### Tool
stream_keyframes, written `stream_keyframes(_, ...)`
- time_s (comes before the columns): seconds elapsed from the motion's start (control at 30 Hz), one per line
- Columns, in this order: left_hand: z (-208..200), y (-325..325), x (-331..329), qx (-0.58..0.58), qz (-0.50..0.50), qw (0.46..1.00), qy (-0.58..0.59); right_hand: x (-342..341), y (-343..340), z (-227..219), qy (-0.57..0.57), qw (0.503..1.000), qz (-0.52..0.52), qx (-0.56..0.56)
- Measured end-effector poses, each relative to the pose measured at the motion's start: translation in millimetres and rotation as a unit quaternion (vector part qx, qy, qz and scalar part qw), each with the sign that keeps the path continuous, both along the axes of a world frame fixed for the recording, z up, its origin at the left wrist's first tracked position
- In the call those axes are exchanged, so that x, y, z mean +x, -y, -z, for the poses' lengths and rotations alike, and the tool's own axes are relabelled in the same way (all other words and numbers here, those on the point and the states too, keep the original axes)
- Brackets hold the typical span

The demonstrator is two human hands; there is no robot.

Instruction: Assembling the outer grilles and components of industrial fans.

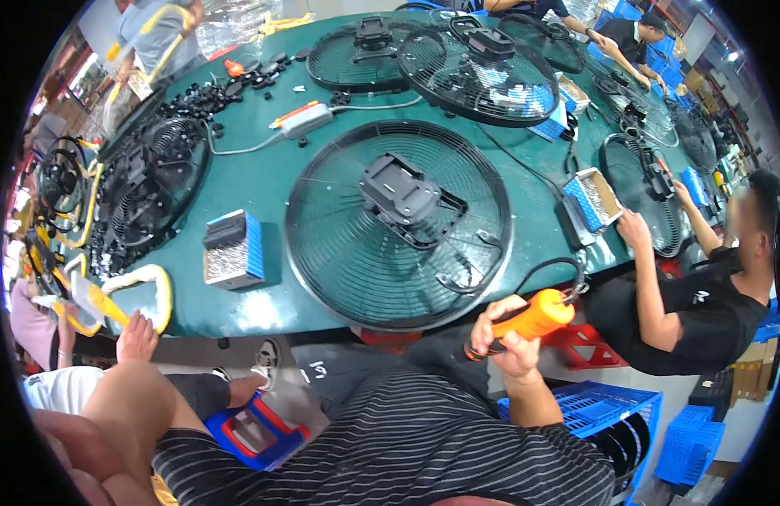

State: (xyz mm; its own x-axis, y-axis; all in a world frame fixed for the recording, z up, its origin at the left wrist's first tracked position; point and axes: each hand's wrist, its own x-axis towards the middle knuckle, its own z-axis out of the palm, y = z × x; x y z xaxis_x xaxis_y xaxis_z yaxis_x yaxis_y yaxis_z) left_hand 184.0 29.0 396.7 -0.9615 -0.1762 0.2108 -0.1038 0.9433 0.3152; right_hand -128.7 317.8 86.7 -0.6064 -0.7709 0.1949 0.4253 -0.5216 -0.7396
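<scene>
My right hand (pixel 516 346) is wrapped round an orange electric screwdriver (pixel 543 315), held in front of me near the table edge. Its black end points lower left, and a metal ring and dark cord are at its other end. Bent sharply at the elbow, my left arm (pixel 145 396) comes up close to the camera; its hand (pixel 74 443) is cut off and its fingers are unclear. Before me on the green table (pixel 263 185) lies a round black fan guard (pixel 322 278), with a grey-black motor housing (pixel 400 198) at its centre.
A box of screws (pixel 231 253) stands left of the guard, another box (pixel 594 202) right. More fan guards (pixel 483 72) and loose black parts (pixel 204 101) lie farther back. A neighbour's hand (pixel 137 337) touches a yellow-and-white frame at left; a co-worker (pixel 685 287) sits at right. Blue crates (pixel 609 401) stand below.
</scene>
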Motion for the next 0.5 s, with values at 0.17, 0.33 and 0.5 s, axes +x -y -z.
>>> stream_keyframes(0.17,9.8,-2.6,-9.2,-0.010,0.008,1.000,0.019,0.6,5.2,-1.2,-0.008,1.000,0.016,-0.018)
stream_keyframes(0.33,10.3,3.5,-17.5,0.009,0.014,0.999,0.029,-0.4,-3.7,2.6,0.019,1.000,0.000,0.006)
stream_keyframes(0.5,-7.2,4.4,-28.8,0.012,0.033,0.999,0.033,-8.3,-8.0,0.9,-0.011,1.000,0.024,0.003)
